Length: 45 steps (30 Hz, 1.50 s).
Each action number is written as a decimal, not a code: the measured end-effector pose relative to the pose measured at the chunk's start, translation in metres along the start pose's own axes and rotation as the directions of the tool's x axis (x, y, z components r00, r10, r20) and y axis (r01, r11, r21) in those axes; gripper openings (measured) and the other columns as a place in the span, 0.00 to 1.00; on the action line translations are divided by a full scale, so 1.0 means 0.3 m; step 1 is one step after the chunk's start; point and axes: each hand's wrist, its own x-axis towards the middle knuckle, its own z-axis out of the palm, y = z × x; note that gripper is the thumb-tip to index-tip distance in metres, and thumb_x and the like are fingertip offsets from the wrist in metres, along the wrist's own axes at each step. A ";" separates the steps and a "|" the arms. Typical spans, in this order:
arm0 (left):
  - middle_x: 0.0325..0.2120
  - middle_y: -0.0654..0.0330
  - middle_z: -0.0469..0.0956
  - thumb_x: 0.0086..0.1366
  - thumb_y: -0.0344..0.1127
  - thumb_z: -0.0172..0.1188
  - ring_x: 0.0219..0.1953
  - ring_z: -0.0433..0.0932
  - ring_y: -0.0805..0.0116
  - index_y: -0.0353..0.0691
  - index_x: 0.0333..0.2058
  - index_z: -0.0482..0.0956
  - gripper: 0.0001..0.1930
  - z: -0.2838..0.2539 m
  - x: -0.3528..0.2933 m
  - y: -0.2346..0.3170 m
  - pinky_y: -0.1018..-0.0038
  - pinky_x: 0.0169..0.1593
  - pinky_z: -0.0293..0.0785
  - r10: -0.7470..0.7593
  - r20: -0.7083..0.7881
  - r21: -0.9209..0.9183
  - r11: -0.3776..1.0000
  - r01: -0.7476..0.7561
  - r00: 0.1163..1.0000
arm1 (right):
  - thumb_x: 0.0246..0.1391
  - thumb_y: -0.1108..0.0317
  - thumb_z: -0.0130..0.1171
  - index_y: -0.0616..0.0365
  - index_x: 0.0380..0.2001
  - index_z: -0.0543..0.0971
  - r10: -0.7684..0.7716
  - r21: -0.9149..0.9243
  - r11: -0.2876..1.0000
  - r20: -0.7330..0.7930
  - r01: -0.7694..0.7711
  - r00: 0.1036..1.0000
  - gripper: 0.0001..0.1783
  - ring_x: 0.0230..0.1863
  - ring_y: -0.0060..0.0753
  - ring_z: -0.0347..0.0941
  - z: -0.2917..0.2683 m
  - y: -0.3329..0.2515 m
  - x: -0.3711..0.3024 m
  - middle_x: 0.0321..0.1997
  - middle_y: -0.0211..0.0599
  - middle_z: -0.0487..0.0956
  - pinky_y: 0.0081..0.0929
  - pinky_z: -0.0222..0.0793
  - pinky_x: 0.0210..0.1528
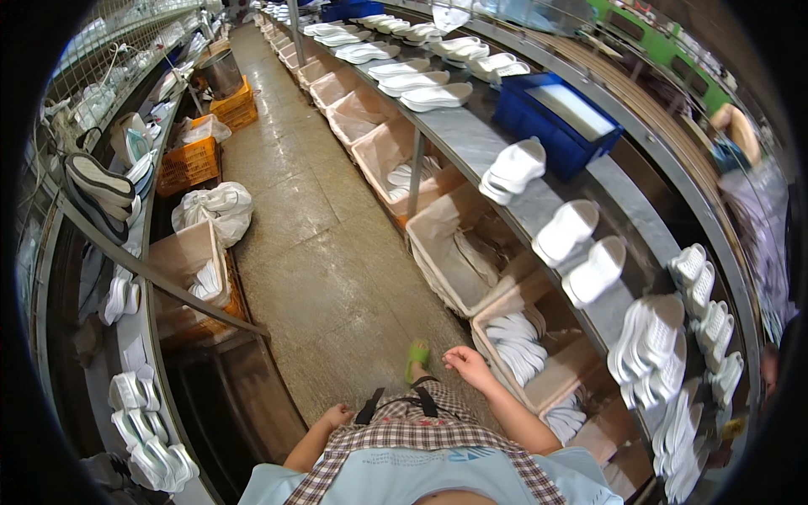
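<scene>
My right hand (469, 367) hangs in front of my body, its fingers loosely bent and nothing visible in them. It is nearest to a pink-lined crate (486, 324) under the right-hand bench, where a stack of white shoe soles (515, 347) lies. My left hand (338, 416) is low beside my checked apron (404, 435), apart from the left bench; its fingers are small and partly hidden. White shoes (562, 231) stand in pairs and clusters along the right-hand bench (539, 202). More white shoe pieces (151, 438) sit on the left bench.
A wet concrete aisle (311, 227) runs ahead between the benches. A blue bin (555, 118) stands on the right bench. Orange crates (189, 164) and a white bag (215, 210) line the left side, crossed by a metal bar (160, 278). Another person (736, 139) is at far right.
</scene>
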 end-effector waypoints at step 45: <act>0.38 0.56 0.75 0.62 0.36 0.52 0.37 0.73 0.67 0.33 0.49 0.67 0.19 -2.275 1.025 0.783 0.72 0.42 0.69 -0.211 -0.201 -0.447 0.889 0.102 0.957 | 0.55 0.69 0.53 0.62 0.34 0.73 0.138 0.129 0.977 0.229 -0.171 0.964 0.07 0.34 0.18 0.70 0.617 -0.914 2.562 0.32 0.28 0.74 0.17 0.67 0.39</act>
